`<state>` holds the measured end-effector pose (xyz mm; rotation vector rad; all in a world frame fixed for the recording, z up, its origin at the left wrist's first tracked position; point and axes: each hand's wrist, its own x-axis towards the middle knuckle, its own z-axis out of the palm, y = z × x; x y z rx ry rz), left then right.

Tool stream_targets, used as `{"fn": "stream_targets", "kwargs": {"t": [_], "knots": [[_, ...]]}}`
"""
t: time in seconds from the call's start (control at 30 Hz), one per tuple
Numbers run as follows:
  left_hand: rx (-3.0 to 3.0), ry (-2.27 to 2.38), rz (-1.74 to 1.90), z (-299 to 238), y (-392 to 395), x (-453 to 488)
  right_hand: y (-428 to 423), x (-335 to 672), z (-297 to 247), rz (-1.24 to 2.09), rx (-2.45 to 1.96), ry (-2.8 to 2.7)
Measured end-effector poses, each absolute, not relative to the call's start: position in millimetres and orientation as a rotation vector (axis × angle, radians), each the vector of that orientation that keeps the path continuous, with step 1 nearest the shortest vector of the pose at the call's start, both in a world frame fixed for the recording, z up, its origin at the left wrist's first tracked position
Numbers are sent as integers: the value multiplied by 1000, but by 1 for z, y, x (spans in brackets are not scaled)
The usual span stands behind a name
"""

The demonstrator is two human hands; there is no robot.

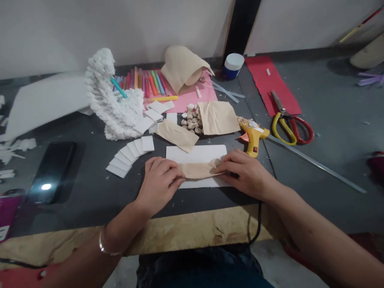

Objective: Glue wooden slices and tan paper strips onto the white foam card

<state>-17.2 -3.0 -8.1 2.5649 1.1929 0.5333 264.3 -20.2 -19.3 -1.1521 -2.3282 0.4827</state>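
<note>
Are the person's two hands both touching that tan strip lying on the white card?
Touching. The head view shows the left hand holding the tan strip at its left end and the right hand pinching its right end.

Matt tan cloth strip (199, 169) on smooth white foam sheet (196, 154); rough chipboard table edge (186, 232).
</note>
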Motion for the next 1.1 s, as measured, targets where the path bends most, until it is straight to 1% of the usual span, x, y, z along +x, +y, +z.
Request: {"fn": "stream_targets", "kwargs": {"t": [0.27, 0.43, 0.67, 1.1], "knots": [[2393, 1324, 546, -11, -2, -19, -20, 263, -17, 561, -1265, -2285], [2323, 1438, 518, -12, 0, -19, -20, 259, -15, 552, -1324, -2250], [2341, 1465, 492, -15, 1, -17, -20, 253, -13, 461, -1418, -2231], [2386, 1439, 542, -14, 3, -19, -18, 249, -14, 352, -1433, -2190]]}}
